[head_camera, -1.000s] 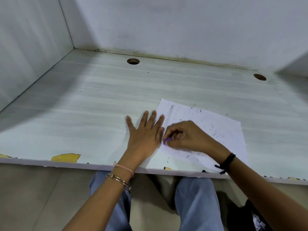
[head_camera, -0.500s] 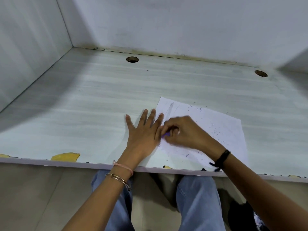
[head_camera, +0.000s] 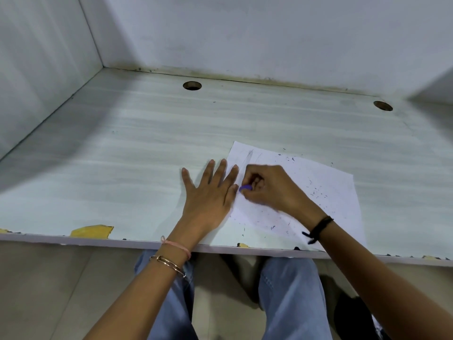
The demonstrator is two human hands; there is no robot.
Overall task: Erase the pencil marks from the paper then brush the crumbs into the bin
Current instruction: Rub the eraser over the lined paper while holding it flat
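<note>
A white sheet of paper (head_camera: 326, 190) lies on the desk at the right, near the front edge. Faint pencil strokes show near its far left corner, and dark eraser crumbs (head_camera: 316, 190) are scattered over it. My left hand (head_camera: 210, 192) lies flat with fingers spread on the paper's left edge, holding it down. My right hand (head_camera: 267, 190) pinches a small purple eraser (head_camera: 245, 188) against the paper, right beside my left fingers. No bin is in view.
The pale wood-grain desk (head_camera: 137, 168) is walled at the back and left. Two round cable holes (head_camera: 192, 85) sit near the back edge. The front edge is chipped, with yellow patches (head_camera: 92, 231). My knees in jeans are below the desk.
My right hand with the eraser has slid back and forth over the paper next to my left fingers. My left hand has stayed flat in place.
</note>
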